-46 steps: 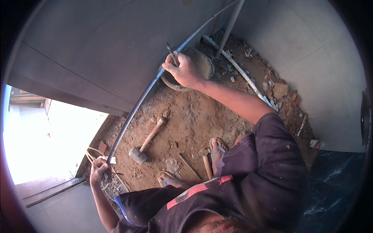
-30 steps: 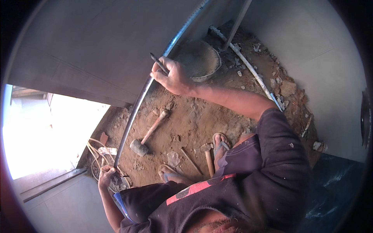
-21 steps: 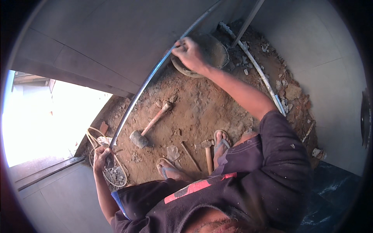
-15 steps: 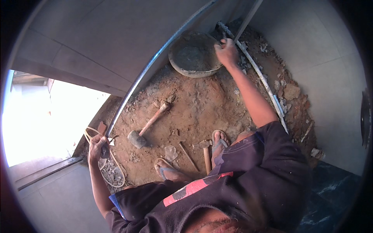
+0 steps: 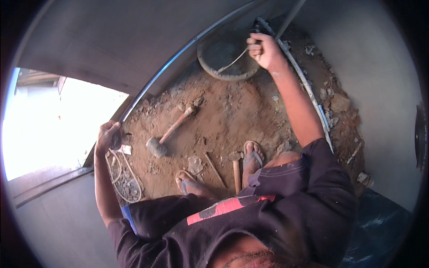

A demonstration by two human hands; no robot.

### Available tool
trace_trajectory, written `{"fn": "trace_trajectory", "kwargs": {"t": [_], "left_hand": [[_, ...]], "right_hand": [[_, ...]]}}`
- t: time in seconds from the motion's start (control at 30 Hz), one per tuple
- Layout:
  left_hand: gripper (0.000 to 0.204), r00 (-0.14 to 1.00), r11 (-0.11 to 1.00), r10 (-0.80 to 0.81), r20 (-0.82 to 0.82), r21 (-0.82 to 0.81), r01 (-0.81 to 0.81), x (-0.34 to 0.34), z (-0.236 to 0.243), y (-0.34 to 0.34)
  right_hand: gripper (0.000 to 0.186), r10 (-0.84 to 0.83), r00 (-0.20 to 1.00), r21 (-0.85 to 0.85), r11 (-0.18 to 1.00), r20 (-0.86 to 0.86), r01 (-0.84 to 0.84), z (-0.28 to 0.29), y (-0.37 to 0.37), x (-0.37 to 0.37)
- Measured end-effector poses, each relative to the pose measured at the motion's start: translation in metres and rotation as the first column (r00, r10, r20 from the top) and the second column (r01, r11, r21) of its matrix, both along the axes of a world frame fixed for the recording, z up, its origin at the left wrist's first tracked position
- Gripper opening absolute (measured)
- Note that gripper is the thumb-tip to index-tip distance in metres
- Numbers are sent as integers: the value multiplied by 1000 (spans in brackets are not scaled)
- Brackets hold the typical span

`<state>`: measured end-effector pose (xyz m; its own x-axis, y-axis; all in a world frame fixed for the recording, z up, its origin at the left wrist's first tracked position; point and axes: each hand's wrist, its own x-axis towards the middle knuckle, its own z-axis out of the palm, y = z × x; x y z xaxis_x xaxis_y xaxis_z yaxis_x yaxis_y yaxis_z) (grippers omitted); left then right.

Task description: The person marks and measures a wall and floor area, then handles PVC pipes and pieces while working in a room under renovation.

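My left hand [image 5: 109, 129] is closed on a dark tape measure, whose long shiny blade [image 5: 161, 70] arcs up along the grey tiled wall to the top of the view. My right hand [image 5: 263, 50] is raised over the rim of a mortar-crusted bucket [image 5: 213, 72], fingers curled around something dark that is mostly hidden. A white pipe [image 5: 304, 82] runs beside it along the rubble. A rubber mallet [image 5: 156, 147] lies on the dirt, with a hammer [image 5: 237, 174] and a thin rod [image 5: 214, 169] near my sandalled feet.
A bright opening [image 5: 53, 125] with a sill is at left. A grey tiled wall [image 5: 380, 89] bounds the right, beside a slanted post [image 5: 288, 20]. Looped cable [image 5: 134, 174] lies near my left arm, broken rubble [image 5: 339, 102] along the right wall, dark marbled tiles [image 5: 375, 228] at lower right.
My right hand has left the tape blade and moved right, over the bucket's right side. My left hand has risen with the tape measure, and the blade sits higher in view.
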<state>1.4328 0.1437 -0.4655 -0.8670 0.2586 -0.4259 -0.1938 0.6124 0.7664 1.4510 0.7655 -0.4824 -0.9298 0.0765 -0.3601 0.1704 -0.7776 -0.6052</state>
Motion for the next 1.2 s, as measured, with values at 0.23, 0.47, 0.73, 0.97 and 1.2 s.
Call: {"fn": "trace_trajectory", "kwargs": {"t": [0.23, 0.47, 0.73, 0.97, 1.2], "left_hand": [[38, 997, 993, 16, 81, 115, -25, -17, 1, 23], [35, 997, 999, -33, 66, 10, 32, -35, -3, 54], [36, 987, 987, -35, 155, 159, 10, -43, 9, 100], [37, 978, 962, -75, 195, 273, 20, -49, 8, 138], [38, 987, 975, -104, 121, 207, 77, -73, -11, 156]], "right_hand": [[23, -15, 1000, 585, 811, -7, 16, 58, -9, 63], [20, -138, 975, 878, 469, 177, -93, 82, 25, 126], [26, -420, 857, 947, 244, 298, -210, 37, 92, 195], [29, -529, 832, 946, -150, 167, -286, 15, 131, 214], [26, -507, 861, 866, -423, 19, -268, 21, 118, 185]]}}
